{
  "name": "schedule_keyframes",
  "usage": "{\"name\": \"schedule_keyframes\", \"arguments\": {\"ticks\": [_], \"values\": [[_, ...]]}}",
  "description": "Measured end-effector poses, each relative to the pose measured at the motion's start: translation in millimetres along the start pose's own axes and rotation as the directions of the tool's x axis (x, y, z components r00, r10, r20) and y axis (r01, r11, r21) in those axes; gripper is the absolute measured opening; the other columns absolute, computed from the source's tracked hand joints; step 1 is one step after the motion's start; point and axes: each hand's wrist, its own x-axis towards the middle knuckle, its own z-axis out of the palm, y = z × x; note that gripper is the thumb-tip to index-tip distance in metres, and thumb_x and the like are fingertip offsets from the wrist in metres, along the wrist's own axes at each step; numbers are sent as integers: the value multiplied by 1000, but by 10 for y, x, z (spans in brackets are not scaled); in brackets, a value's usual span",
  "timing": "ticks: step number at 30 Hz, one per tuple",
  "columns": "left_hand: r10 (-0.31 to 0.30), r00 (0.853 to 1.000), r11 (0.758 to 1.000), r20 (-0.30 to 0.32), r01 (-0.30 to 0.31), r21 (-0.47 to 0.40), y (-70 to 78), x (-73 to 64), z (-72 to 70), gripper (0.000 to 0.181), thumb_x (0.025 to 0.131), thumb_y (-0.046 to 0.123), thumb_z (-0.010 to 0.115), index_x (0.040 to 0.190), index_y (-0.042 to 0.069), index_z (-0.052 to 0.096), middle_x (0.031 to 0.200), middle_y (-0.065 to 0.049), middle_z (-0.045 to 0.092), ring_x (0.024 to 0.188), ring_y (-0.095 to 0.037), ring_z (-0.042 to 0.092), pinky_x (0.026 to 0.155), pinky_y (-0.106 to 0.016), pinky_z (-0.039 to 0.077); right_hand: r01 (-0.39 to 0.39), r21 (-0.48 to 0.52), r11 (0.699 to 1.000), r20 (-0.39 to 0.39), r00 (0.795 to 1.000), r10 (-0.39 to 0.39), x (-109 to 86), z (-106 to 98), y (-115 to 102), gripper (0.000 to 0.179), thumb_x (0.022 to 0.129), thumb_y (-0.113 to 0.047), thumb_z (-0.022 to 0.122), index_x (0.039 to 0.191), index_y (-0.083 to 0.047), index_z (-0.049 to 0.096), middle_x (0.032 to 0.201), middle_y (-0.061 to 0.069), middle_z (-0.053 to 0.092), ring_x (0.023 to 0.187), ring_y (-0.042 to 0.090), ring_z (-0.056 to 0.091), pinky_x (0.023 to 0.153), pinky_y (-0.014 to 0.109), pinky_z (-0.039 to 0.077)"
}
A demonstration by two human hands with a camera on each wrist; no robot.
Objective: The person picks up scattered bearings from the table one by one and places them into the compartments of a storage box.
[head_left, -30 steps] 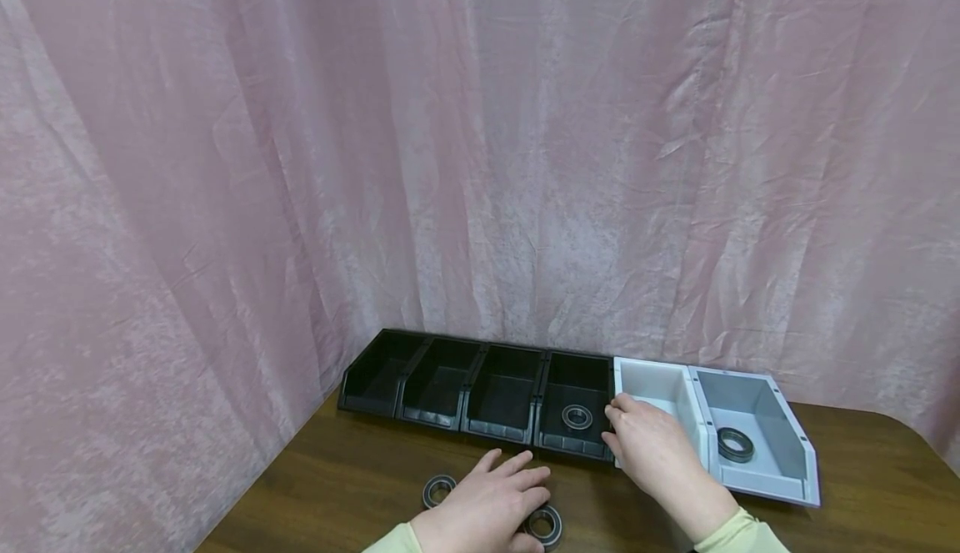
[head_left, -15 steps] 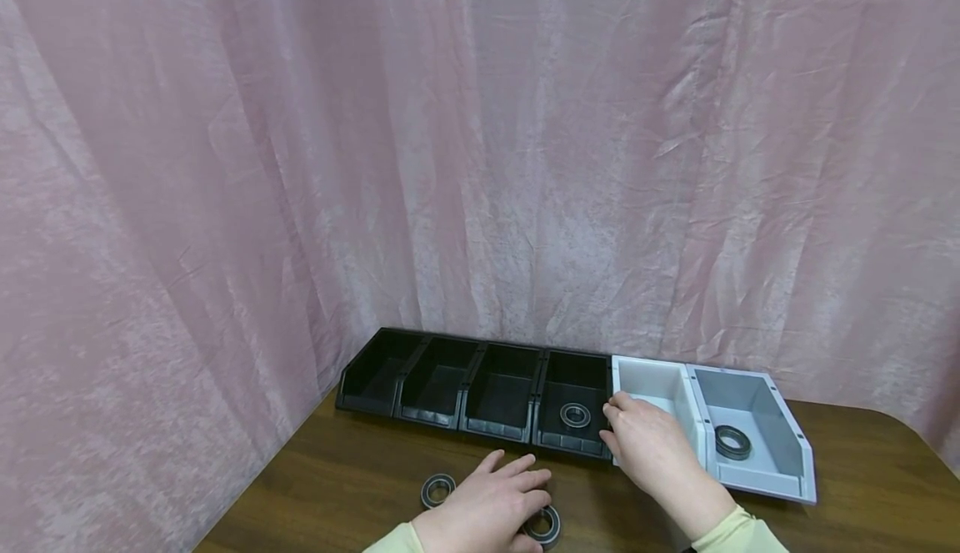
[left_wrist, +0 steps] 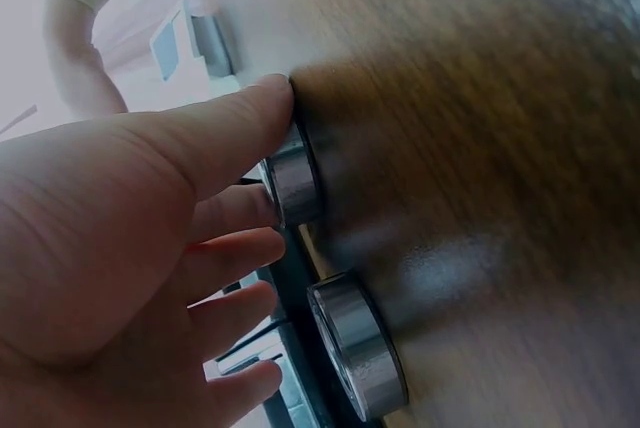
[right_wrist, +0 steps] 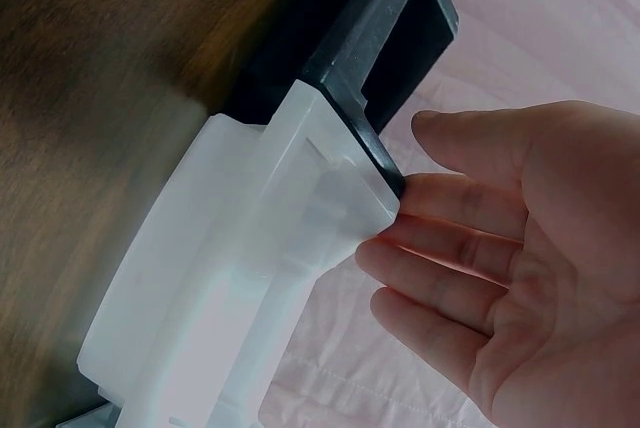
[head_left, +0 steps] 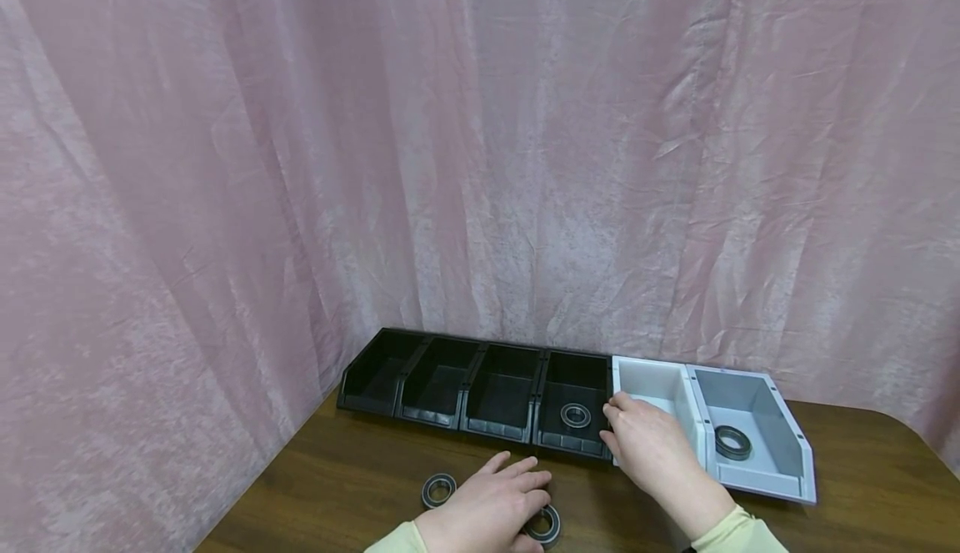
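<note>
My left hand [head_left: 491, 509] lies low over the brown table. Its thumb and index finger hold the outer sides of a ball bearing [head_left: 550, 526], with the other fingers spread out straight. Part of that bearing is hidden behind the hand in the head view. Just left of the hand, a second bearing [head_left: 438, 491] lies on the table; the left wrist view shows its shiny rim [left_wrist: 362, 348]. With straight fingers my right hand [head_left: 651, 443] touches the front corner where the white bin [right_wrist: 215, 278] meets a black bin [right_wrist: 365, 33]. Nothing is in its palm.
Several black bins [head_left: 497, 432] stand in a row along the back, and the rightmost holds a bearing [head_left: 575, 416]. Beyond the white bin stands a grey bin [head_left: 772, 482] with another bearing [head_left: 732, 443]. A pink curtain [head_left: 480, 161] hangs behind the wooden table [head_left: 337, 486].
Both hands stay nearly still. The head view has shifted very slightly; the bearings and bins keep their places.
</note>
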Motion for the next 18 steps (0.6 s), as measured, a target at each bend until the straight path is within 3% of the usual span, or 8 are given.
{"name": "schedule_keyframes", "arguments": {"ticks": [9, 18], "values": [[-24, 999, 999, 40, 25, -35, -9, 28, -3, 48, 97, 52, 84, 135, 24, 77, 155, 7, 63, 151, -18, 52, 121, -52, 46, -5, 3, 1000, 16, 1000, 5, 12, 3, 3, 31, 89, -20, 93, 109, 0, 81, 102, 9, 70, 83, 26, 73, 75, 42, 63], [-23, 999, 999, 39, 24, -31, -5, 37, 1, 46, 97, 52, 84, 132, 23, 78, 155, 6, 63, 151, -18, 53, 121, -50, 46, -11, 7, 1000, 19, 1000, 11, 2, 14, 7, 31, 89, -20, 93, 109, 0, 81, 102, 9, 70, 84, 27, 73, 75, 43, 63]]}}
